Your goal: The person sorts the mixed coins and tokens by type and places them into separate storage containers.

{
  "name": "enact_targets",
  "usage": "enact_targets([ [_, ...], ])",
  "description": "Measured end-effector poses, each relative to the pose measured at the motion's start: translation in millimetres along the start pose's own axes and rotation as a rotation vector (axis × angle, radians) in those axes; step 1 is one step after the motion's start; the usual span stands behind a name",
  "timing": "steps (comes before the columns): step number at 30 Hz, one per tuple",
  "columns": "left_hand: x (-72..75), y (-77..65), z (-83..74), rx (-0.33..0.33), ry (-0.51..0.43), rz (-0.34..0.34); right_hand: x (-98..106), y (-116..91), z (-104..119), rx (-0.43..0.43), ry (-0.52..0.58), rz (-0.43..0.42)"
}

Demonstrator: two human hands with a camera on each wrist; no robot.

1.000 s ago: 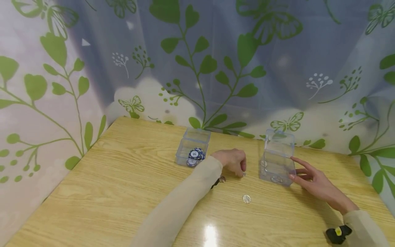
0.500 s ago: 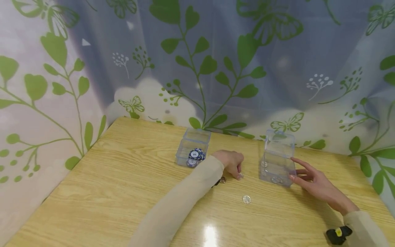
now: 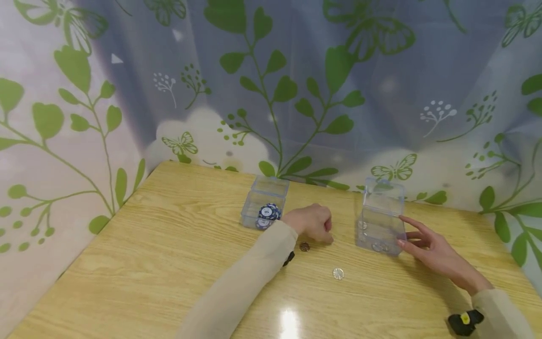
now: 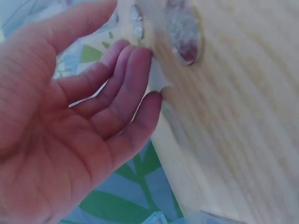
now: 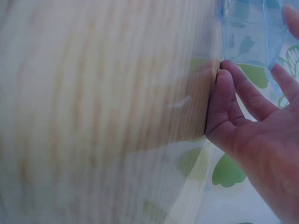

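In the head view my left hand (image 3: 310,223) hovers low over the wooden table, fingers loosely curled. The left wrist view shows its bare palm, with the thumb apart from the fingers. A shiny coin-like disc (image 4: 136,21) lies just beyond those fingertips; I cannot tell whether they touch it. A darker disc (image 3: 304,246) is by the left wrist, and a silvery disc (image 3: 338,273) lies nearer me. The fingertips of my right hand (image 3: 434,252) rest against the right side of a clear plastic box (image 3: 381,230), lid raised, with several discs (image 3: 379,246) inside.
A second clear box (image 3: 251,207) stands open to the left, with blue-and-white poker chips (image 3: 268,213) in it. Behind the table (image 3: 169,245) hangs a leaf-patterned curtain (image 3: 296,94). Black bands with devices (image 3: 465,322) sit on the wrists.
My left hand has shifted slightly left, and the disc seen at its fingertips earlier no longer shows in the head view. The darker disc shows more fully. The right hand stays put.
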State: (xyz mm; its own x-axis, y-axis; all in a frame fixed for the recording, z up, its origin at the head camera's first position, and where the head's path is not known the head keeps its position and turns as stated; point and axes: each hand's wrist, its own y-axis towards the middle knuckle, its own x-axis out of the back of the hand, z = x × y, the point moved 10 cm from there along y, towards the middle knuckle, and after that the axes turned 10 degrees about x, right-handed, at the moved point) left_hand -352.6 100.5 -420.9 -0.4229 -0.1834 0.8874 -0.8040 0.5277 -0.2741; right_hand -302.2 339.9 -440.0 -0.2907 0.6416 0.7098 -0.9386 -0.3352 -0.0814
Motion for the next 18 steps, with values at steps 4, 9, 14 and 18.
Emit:
enact_targets([
  [4,4.4,-3.2,0.9,0.043,0.024,-0.046,1.6,0.0,1.7,0.011,-0.011,0.000],
  [9,2.1,-2.0,1.1,0.084,0.014,0.003,1.3,0.3,0.1,0.002,-0.015,0.004],
  [14,-3.5,0.3,3.3,0.138,0.051,0.093,1.0,0.0,0.7,0.008,-0.009,0.006],
  [18,-5.3,0.7,3.1,0.156,0.080,0.132,0.4,-0.3,0.5,0.008,0.002,0.011],
])
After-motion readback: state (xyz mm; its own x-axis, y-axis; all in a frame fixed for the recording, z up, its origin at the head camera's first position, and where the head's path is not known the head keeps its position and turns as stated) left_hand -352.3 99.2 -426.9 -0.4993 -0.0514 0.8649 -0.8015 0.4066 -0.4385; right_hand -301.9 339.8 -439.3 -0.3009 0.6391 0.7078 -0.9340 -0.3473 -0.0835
